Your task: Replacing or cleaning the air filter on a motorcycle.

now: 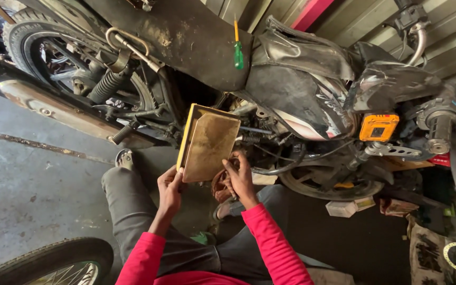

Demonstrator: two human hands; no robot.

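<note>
As a spoked wheel [54, 264] edges into the bottom corner, a person in red sleeves [270, 243] and grey trousers [127, 206] sits on the concrete floor [22, 179] beside a motorcycle [270, 89]. The left hand [169, 187] grips the lower left corner of a dusty, yellow-framed rectangular air filter [209, 142], thumb on its face; the right hand [240, 177] is closed on the filter's lower right edge, fingers curled behind it. The filter is held upright between both hands, just in front of the open side of the bike's frame, where hoses and cables [275, 153] crowd the gap. A sandalled foot [124, 157] rests near the exhaust pipe [59, 108]. Beyond, a coil shock absorber [106, 84] slants before the rear tyre [32, 37], and a green-handled screwdriver [237, 45] lies on the worn black seat [186, 37]. An orange box-shaped part [378, 126] hangs near the handlebar grip [439, 126], against a corrugated metal wall [354, 16].
</note>
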